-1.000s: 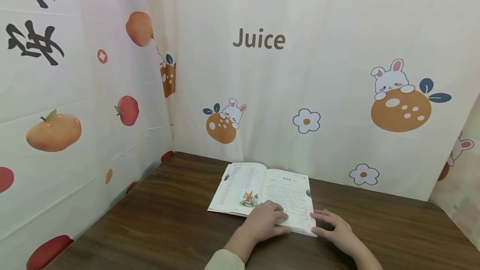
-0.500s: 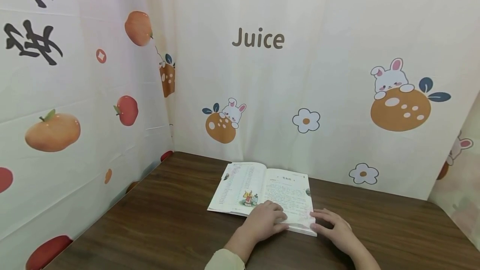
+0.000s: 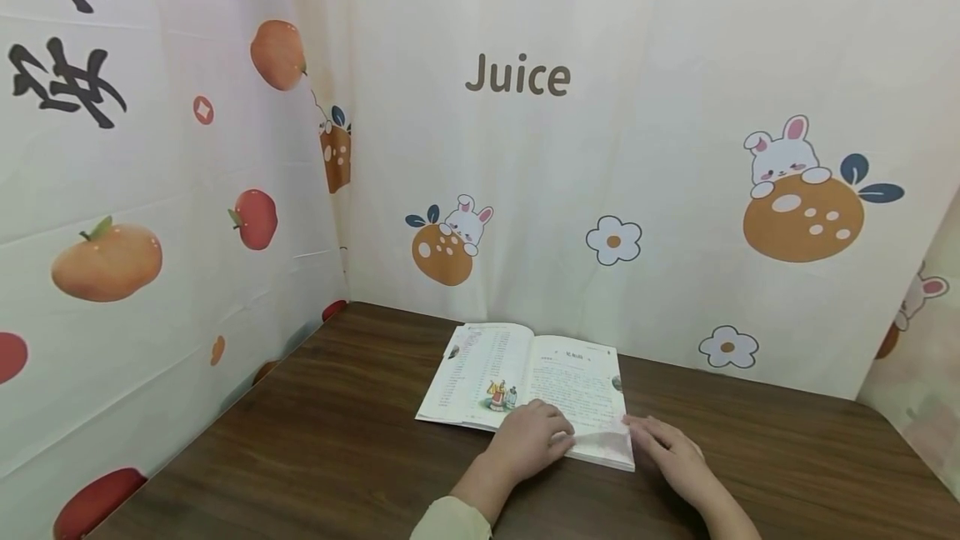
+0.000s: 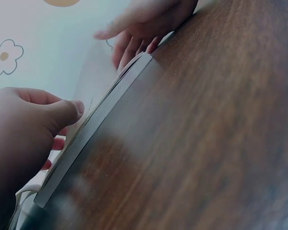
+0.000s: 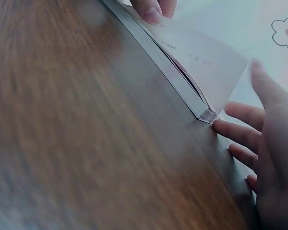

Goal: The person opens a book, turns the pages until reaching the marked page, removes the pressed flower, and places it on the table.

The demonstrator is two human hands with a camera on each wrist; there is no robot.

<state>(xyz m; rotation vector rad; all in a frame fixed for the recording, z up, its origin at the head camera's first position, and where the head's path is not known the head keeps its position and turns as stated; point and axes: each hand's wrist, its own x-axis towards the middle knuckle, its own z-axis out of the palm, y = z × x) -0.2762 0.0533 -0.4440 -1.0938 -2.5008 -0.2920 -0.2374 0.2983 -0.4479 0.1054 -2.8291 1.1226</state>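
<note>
An open book [image 3: 573, 377] lies on the table, with printed text on both pages and a small coloured drawing at the lower left. My left hand [image 3: 528, 440] rests over the lower part of the right page, fingers loosely bent. Its thumb [image 4: 72, 111] is at the book's near edge. At the right edge of the book is my right hand [image 3: 671, 457], its fingers spread and its fingertips right at the corner. One thin page [image 5: 216, 62] stands lifted off the stack, its free corner close to the right thumb [image 5: 261, 79].
The dark wooden table [image 3: 337, 457] extends around the book. Behind it hangs a pale curtain [image 3: 675, 65] printed with rabbits, fruit, flowers and the word "Juice". A similar fruit-print curtain [image 3: 172, 173] closes off the left side.
The right thumb has moved up from the book's lower right corner toward the index finger, and the page there has lifted. The left thumb has drawn in slightly. The book stays in place.
</note>
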